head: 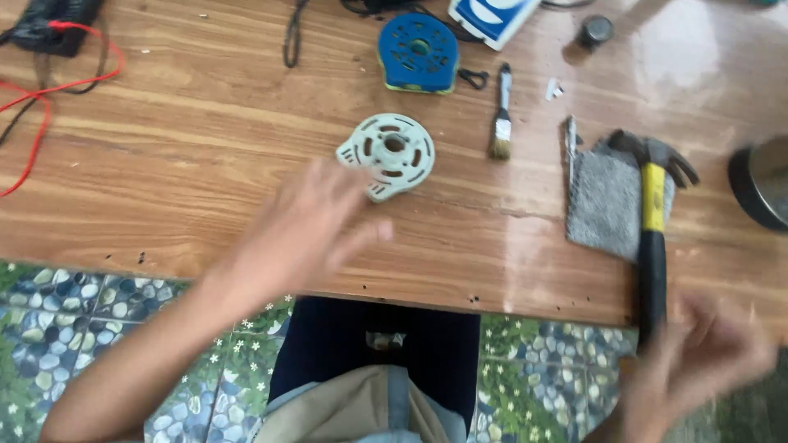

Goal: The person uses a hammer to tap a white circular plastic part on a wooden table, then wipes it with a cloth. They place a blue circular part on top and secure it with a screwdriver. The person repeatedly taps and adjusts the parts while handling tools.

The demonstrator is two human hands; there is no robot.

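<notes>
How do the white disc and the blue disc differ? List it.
The white disc is pale grey-white; the blue disc is blue with a yellowish rim. The white disc lies mid-table, just beyond the blurred left hand; the blue disc sits farther back, away from both hands. Both are round, slotted plastic parts lying flat.

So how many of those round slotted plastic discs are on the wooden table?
2. A white round slotted plastic disc lies mid-table, just beyond the blurred left hand. A blue round slotted plastic disc lies further back, near the far edge. Others may be out of frame.
</notes>
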